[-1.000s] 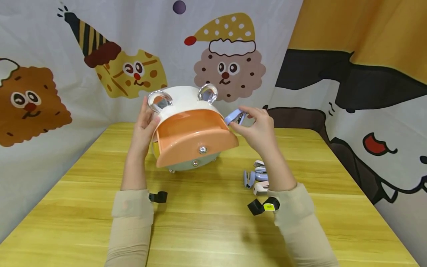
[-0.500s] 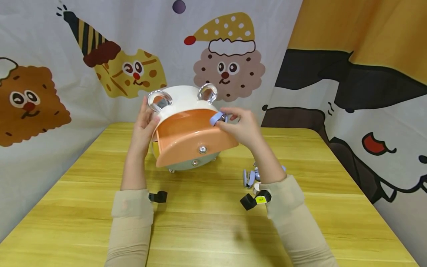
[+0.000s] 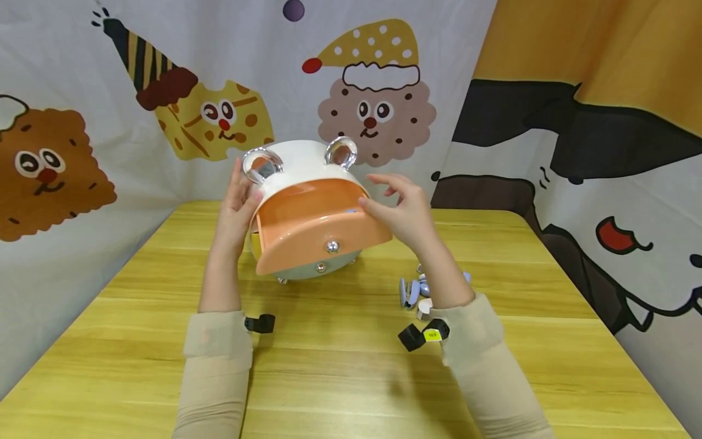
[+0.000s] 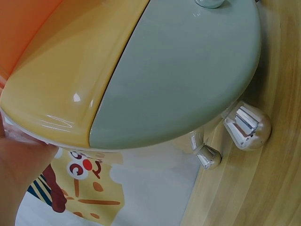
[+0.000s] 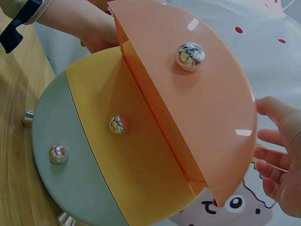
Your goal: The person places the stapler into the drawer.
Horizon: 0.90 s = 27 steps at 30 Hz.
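Note:
A rounded drawer box (image 3: 301, 160) with two silver ear-like rings stands on small metal feet. Its orange top drawer (image 3: 323, 238) is pulled out. My left hand (image 3: 237, 204) rests along the box's left side, its fingers upright and its thumb near the front edge. Beside the drawer's right end is my right hand (image 3: 403, 210), its fingers spread apart and holding nothing. A sliver of a light-blue mini stapler (image 3: 351, 211) shows inside the drawer, mostly hidden by the drawer front. The yellow middle drawer (image 5: 127, 136) and green bottom drawer (image 5: 70, 155) are closed.
On the wooden table (image 3: 329, 372), more small staplers (image 3: 409, 293), blue and white, lie in a cluster right of the box, partly hidden by my right forearm. A cartoon-printed curtain (image 3: 296, 73) hangs behind the table.
My right hand carried the light-blue mini stapler leftward over the drawer and let go of it inside. My left hand and the box have stayed in place.

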Tool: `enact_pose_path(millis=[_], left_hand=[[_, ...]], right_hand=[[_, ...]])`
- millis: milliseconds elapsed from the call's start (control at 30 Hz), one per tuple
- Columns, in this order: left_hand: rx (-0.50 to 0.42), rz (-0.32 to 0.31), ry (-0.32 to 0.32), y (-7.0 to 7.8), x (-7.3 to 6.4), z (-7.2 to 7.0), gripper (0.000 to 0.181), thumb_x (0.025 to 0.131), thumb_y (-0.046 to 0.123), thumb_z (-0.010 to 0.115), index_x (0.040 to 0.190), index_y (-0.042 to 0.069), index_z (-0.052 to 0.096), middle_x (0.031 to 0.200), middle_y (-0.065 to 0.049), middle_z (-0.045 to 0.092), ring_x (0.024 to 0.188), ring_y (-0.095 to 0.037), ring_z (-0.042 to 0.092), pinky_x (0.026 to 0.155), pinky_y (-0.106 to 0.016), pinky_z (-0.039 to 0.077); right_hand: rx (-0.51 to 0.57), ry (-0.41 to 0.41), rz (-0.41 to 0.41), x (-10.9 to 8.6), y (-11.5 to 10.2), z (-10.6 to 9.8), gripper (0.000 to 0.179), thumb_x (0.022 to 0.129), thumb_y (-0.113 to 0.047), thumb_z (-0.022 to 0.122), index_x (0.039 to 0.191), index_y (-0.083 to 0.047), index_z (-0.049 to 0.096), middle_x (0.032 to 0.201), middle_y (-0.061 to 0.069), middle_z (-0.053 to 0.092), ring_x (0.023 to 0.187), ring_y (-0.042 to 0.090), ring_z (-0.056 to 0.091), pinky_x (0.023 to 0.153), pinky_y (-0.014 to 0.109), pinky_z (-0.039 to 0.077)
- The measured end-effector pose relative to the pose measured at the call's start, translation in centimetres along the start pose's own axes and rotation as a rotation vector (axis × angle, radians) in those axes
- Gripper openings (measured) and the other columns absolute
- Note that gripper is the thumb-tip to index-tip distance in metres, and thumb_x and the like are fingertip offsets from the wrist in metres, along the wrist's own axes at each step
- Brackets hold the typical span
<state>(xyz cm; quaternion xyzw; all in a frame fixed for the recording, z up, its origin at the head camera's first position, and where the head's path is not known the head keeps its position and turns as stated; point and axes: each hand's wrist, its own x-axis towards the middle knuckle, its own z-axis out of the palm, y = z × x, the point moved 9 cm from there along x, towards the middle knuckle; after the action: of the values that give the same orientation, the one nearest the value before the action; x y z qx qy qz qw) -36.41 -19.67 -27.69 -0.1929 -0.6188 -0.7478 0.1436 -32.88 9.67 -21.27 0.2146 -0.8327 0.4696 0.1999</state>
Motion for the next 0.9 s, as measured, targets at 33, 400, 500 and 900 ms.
enact_pose_path(millis=[33,400,500,900], left_hand=[[0.0,-0.001,-0.001,0.0,0.0,0.0,0.069,0.099,0.011,0.05,0.154,0.035,0.015,0.153,-0.014,0.028,0.133,-0.024,0.035,0.089,-0.021,0.048],[0.012,-0.008,0.002,0.0,-0.1,-0.1,0.068,0.1,0.011,0.049,0.154,0.036,0.015,0.153,-0.012,0.028,0.135,-0.024,0.033,0.09,-0.023,0.049],[0.013,-0.013,0.001,0.0,-0.1,0.0,0.068,0.1,0.012,0.049,0.154,0.036,0.014,0.153,-0.012,0.028,0.133,-0.025,0.035,0.088,-0.023,0.049],[0.007,-0.006,-0.009,0.0,-0.1,0.0,0.068,0.1,0.012,0.047,0.155,0.032,0.01,0.152,-0.014,0.027,0.123,-0.024,0.045,0.083,-0.024,0.052]], right_hand=[[-0.005,0.02,-0.019,-0.2,-0.2,-0.3,0.045,0.08,-0.03,0.079,0.121,-0.015,0.068,0.118,-0.002,0.063,0.091,0.016,0.049,0.067,0.032,0.039],[-0.022,0.091,-0.091,-3.4,1.0,-2.9,0.046,0.077,-0.018,0.082,0.12,-0.011,0.068,0.113,0.001,0.064,0.087,0.014,0.048,0.07,0.03,0.035],[-0.034,0.083,-0.063,-4.3,1.9,-3.3,0.047,0.077,-0.019,0.082,0.121,-0.011,0.067,0.114,0.0,0.063,0.089,0.012,0.047,0.072,0.03,0.036],[-0.102,0.029,-0.032,-7.2,4.6,-3.9,0.051,0.078,-0.018,0.081,0.125,-0.011,0.064,0.117,0.002,0.062,0.094,0.015,0.048,0.074,0.033,0.036]])
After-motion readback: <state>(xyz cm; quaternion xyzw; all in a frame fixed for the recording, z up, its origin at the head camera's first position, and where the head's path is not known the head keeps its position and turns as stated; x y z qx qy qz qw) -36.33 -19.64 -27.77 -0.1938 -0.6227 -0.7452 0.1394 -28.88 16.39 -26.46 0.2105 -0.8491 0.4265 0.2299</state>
